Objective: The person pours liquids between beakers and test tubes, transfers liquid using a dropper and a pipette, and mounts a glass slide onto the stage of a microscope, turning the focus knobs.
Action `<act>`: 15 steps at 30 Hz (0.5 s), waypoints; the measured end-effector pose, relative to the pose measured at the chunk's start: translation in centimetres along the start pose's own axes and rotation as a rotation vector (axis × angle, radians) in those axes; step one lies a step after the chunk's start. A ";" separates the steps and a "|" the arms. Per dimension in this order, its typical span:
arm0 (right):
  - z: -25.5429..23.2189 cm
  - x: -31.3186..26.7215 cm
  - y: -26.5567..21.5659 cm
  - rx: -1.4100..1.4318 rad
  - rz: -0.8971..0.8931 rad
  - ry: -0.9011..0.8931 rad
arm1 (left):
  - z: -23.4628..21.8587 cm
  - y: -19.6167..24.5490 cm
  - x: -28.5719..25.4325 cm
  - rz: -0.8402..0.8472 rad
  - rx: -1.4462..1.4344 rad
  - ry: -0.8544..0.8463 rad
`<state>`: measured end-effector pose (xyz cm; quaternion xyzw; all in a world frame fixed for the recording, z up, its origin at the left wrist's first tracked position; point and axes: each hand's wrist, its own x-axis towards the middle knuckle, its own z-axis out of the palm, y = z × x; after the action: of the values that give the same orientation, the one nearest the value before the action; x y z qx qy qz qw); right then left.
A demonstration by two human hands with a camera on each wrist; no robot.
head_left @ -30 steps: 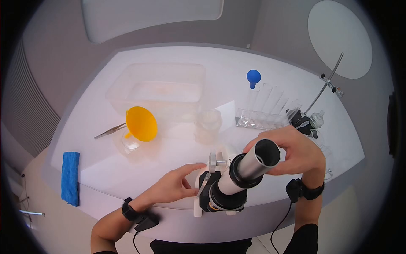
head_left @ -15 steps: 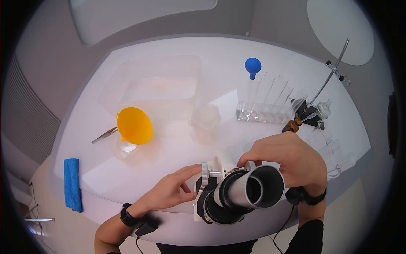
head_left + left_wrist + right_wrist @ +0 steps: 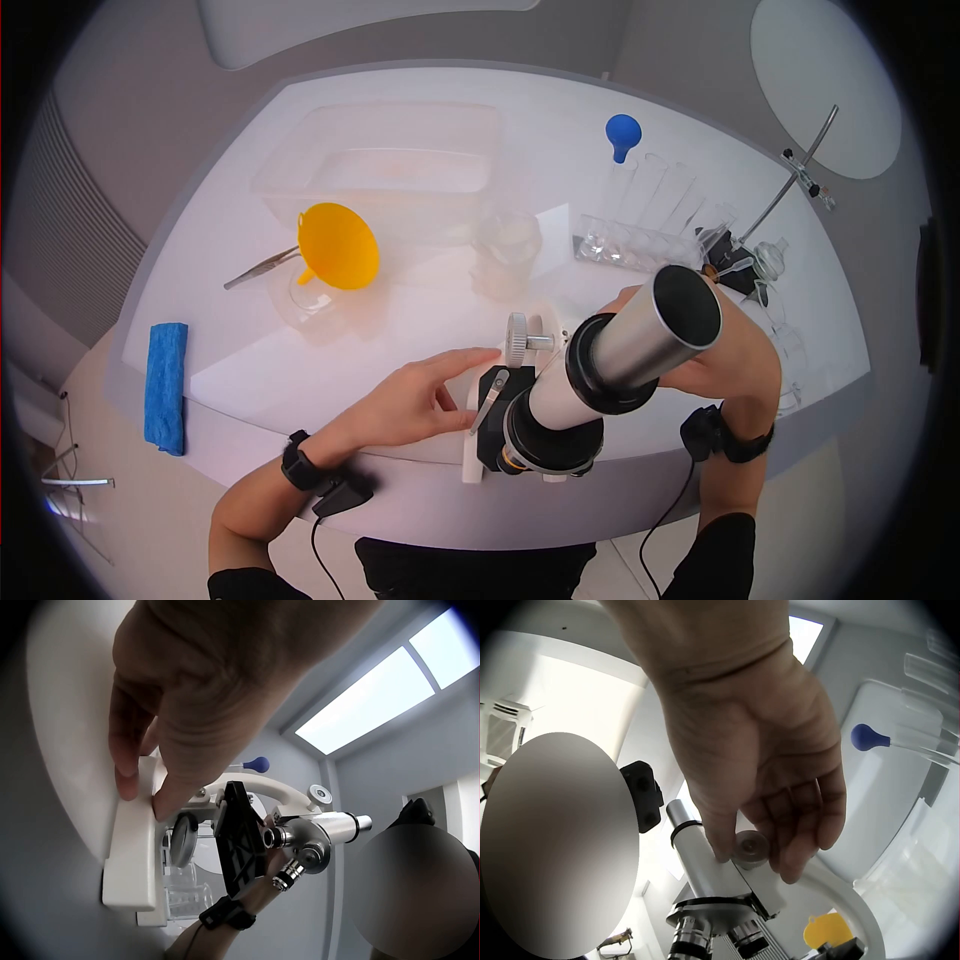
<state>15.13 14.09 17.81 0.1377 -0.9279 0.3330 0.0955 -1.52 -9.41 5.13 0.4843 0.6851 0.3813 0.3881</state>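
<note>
A white and black microscope (image 3: pixel 560 390) stands at the table's near edge, its silver eyepiece tube tilted toward the person. My left hand (image 3: pixel 410 400) holds the white base (image 3: pixel 131 859), thumb on one side and fingers on the other, as the left wrist view shows. With thumb and fingers my right hand (image 3: pixel 757 765) pinches the round focus knob (image 3: pixel 751 847) on the microscope's arm. In the head view the tube partly covers this hand. The black stage (image 3: pixel 238 844), objective lenses (image 3: pixel 289 874) and round mirror (image 3: pixel 184 840) show in the left wrist view.
A yellow funnel (image 3: pixel 338 245) rests over a clear glass vessel, beside tweezers (image 3: pixel 262 267). A blue cloth (image 3: pixel 166 390) lies left. Behind are a clear tub (image 3: pixel 380 198) and beaker (image 3: pixel 507 240). Right stand a test-tube rack (image 3: pixel 640 250), blue bulb (image 3: pixel 623 133) and metal stand (image 3: pixel 785 205).
The head view has tilted and shifted. My right hand stays at the knob but now sits more behind the tube, its fingers less visible. The left hand keeps its place at the base.
</note>
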 end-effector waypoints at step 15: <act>0.0 0.0 0.0 -0.111 -0.100 0.057 | 0.2 -0.5 0.2 0.040 0.003 0.010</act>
<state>15.08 14.07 17.77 0.1688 -0.9338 0.2799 0.1458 -1.53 -9.31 4.61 0.4966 0.6776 0.3907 0.3763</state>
